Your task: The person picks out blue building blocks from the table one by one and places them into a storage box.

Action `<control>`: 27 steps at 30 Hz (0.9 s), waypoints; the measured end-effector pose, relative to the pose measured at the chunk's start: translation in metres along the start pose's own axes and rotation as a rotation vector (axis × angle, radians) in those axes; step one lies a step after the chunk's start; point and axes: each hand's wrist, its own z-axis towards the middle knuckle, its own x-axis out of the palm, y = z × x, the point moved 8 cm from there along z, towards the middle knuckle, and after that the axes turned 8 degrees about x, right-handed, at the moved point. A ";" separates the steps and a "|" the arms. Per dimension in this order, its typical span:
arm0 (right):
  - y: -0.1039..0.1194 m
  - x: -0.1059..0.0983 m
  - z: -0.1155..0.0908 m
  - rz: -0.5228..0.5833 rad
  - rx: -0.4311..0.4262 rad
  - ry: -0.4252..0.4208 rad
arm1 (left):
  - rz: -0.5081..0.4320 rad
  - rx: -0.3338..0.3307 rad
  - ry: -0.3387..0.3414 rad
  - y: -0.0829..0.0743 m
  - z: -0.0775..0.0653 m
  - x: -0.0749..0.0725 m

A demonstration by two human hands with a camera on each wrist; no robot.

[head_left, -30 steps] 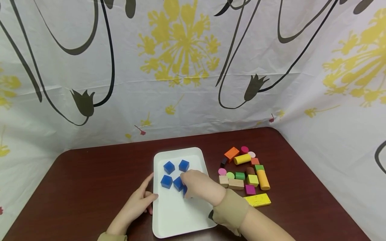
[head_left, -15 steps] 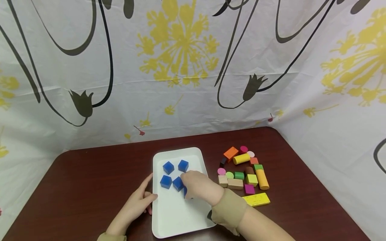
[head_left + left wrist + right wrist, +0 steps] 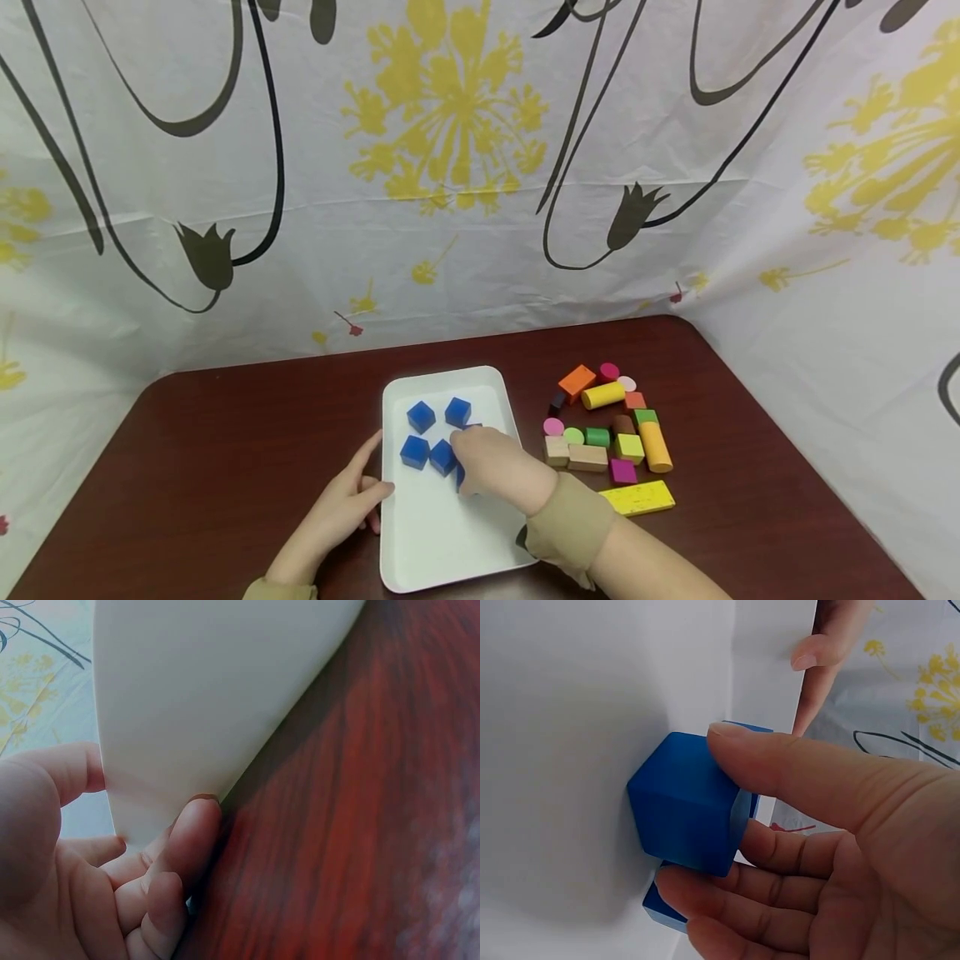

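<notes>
A shallow white tray [image 3: 450, 542] lies on the dark red-brown table. My left hand [image 3: 341, 504] holds its left side: the thumb overlaps the rim, and the other fingers touch the outer wall [image 3: 202, 697]. Over the tray, my right hand [image 3: 498, 467] pinches a blue cube [image 3: 682, 799] between thumb and fingers; in the head view the hand mostly covers this cube. Several more blue cubes sit in the tray, among them one at the far left [image 3: 421, 417], one at the far right [image 3: 457, 412] and one touching the held cube's left side [image 3: 443, 457].
Right of the tray lies a group of coloured blocks, with an orange block [image 3: 577, 382], a yellow cylinder [image 3: 603, 395], a green cylinder [image 3: 597, 437] and a long yellow block [image 3: 639, 498]. A patterned curtain [image 3: 465, 275] hangs behind the table [image 3: 247, 433].
My right hand has shifted very slightly, and the top of another blue cube now shows behind it. My left hand and the tray stay in place.
</notes>
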 end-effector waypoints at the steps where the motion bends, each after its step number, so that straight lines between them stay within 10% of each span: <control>1: 0.000 0.000 0.000 0.001 -0.002 -0.002 | 0.000 -0.001 -0.001 0.000 0.000 0.000; 27: 0.005 -0.019 -0.012 0.029 -0.074 -0.023 | -0.006 0.000 -0.002 0.001 0.000 0.000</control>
